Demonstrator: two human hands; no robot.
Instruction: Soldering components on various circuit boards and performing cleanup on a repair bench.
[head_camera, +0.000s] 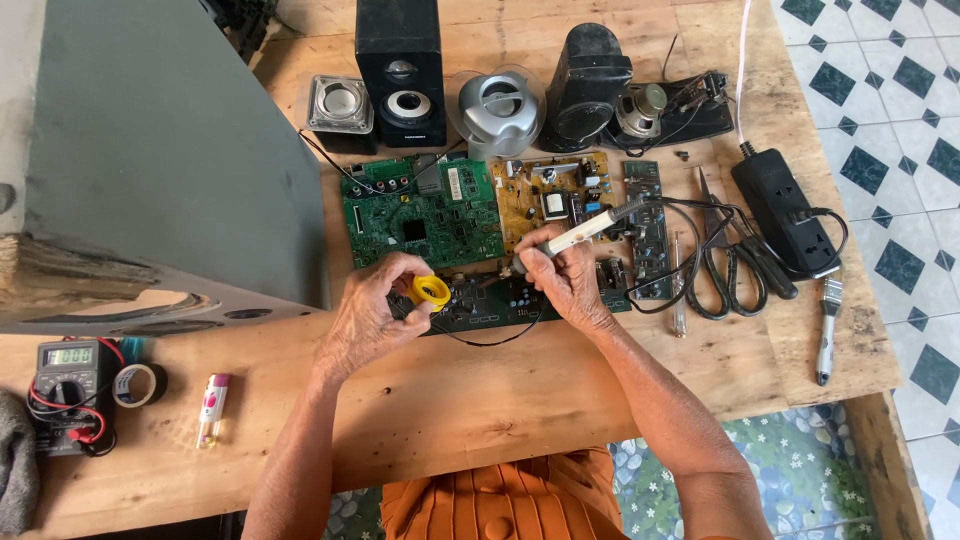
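Bench (480, 400): multimeter (68, 390) at left edge, tape roll (138, 384) and lighter (212, 408) beside it. Speakers (400, 70) along back. Scissors (722, 262), power strip (785, 212), possibly a brush (827, 330) right.

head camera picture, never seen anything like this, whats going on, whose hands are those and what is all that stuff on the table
There is no machine here. A person wears a camera on their head, so you look down at their own two bare hands over a wooden table.

The left hand holds a small yellow spool. The right hand grips a soldering iron like a pen, its tip pointing down at a dark circuit board right in front of the person.

Behind that lie a green circuit board and a yellowish one. Along the far edge stand several speakers. To the right are scissors, a black power strip and a small brush. At the left sit a multimeter, a roll of tape and a lighter.
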